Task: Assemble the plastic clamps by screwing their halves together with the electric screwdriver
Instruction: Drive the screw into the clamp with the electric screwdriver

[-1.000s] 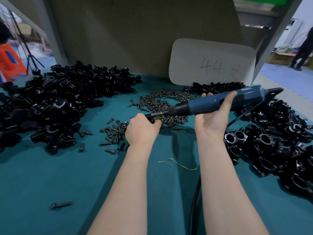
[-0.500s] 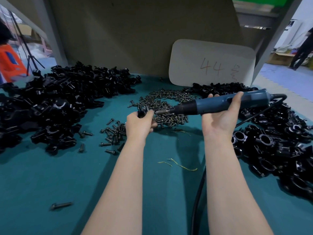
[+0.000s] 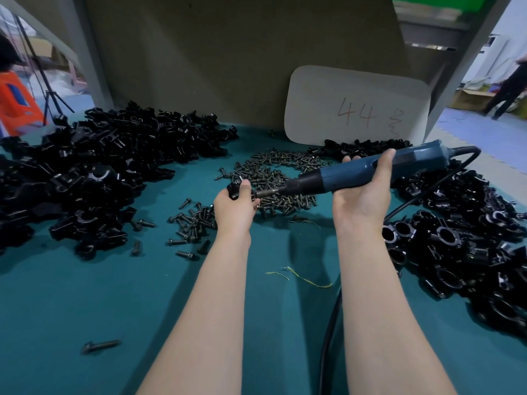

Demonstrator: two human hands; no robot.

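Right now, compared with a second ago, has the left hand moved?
Yes. The left hand has shifted slightly forward, toward the screw pile, and the clamp it grips now shows above it.

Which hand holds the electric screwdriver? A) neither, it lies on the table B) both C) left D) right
D: the right hand grips the electric screwdriver, while the left hand holds a black clamp.
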